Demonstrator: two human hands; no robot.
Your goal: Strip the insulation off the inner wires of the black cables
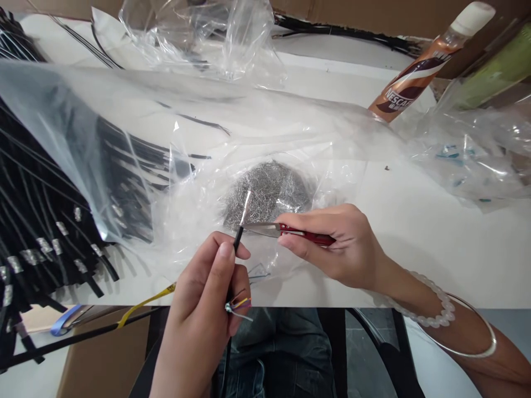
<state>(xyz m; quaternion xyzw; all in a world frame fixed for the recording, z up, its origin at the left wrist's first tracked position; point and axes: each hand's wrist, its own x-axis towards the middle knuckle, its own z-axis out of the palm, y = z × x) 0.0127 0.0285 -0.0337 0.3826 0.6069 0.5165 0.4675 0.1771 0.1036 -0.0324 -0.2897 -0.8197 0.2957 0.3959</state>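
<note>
My left hand (pixel 207 293) is closed around a black cable (pixel 238 241). A stretch of silvery foil-like core (pixel 246 207) sticks up from the cable's black jacket. Thin coloured wires (pixel 238 305) poke out beside the fingers of that hand. Between thumb and fingers, my right hand (pixel 340 243) grips red-handled thread snips (pixel 307 235). Their blades (pixel 261 228) meet the cable where the jacket ends; whether they cut into it I cannot tell. Behind the cable lies a heap of fine metal wire strands (pixel 269 188) on a clear plastic bag (pixel 327 182).
Many black cables (pixel 37 182) with silvery bands pile up on the left, partly under clear plastic sheeting (pixel 136 94). A brown Nescafe bottle (pixel 415 77) stands at the back right near crumpled plastic bags (pixel 477 149). The white table's (pixel 456 243) front edge runs close below my hands.
</note>
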